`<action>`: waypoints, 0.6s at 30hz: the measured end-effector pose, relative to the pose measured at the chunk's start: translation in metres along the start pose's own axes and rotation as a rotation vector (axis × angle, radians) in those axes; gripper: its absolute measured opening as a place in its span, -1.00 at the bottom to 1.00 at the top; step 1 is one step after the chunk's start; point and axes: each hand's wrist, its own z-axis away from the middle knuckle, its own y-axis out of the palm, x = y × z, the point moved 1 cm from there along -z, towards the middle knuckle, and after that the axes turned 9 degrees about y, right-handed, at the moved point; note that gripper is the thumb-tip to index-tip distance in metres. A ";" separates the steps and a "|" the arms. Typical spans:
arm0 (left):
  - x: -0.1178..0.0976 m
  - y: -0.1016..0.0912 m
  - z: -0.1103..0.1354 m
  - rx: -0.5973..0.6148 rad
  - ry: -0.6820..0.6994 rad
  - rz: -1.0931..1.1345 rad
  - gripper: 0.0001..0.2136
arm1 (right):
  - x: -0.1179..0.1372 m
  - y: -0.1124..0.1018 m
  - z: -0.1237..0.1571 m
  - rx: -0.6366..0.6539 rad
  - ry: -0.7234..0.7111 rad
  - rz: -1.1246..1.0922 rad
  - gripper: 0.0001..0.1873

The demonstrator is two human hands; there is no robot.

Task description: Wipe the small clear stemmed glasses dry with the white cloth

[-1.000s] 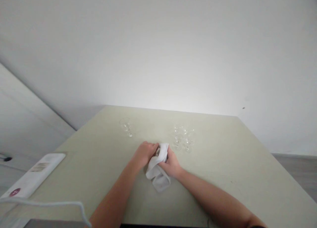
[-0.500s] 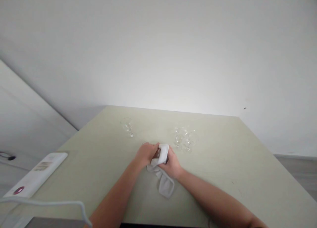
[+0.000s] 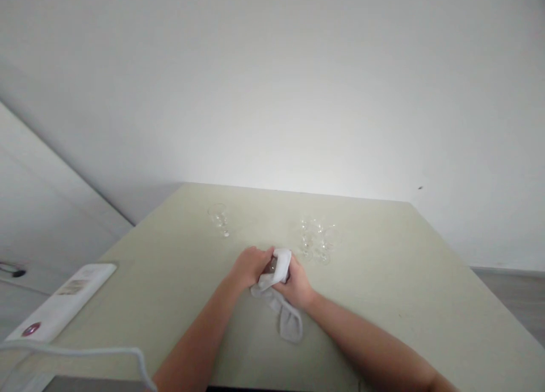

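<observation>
Low over the middle of the table, my left hand (image 3: 252, 265) is closed around a clear drinking glass (image 3: 273, 265), mostly hidden by the fingers and cloth. My right hand (image 3: 299, 284) grips a white cloth (image 3: 281, 265) that wraps over the glass's right side. The cloth's loose end hangs down below my hands toward the table. Beyond my right hand stand several clear stemmed glasses (image 3: 317, 241) close together. Farther off to the left is one more stemmed glass (image 3: 220, 219).
The pale table (image 3: 361, 335) meets a white wall (image 3: 289, 96) at its far edge. A white box (image 3: 63, 301) lies along the left edge, with a white cable (image 3: 85, 351) and a grey flat object (image 3: 91, 384) nearer me.
The cloth's hanging end has swung slightly to the right. My hands stay almost in place, still gripping the glass and cloth.
</observation>
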 end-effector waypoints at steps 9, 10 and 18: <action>-0.013 -0.006 0.000 -0.435 -0.002 -0.100 -0.83 | -0.011 -0.008 -0.010 -0.130 0.161 -0.185 -0.80; -0.014 -0.007 -0.001 -0.458 -0.003 -0.109 -0.83 | -0.012 -0.008 -0.010 -0.137 0.165 -0.190 -0.79; -0.003 -0.008 0.001 -0.167 -0.078 0.020 -0.81 | -0.002 -0.003 -0.001 -0.003 0.069 -0.060 -0.55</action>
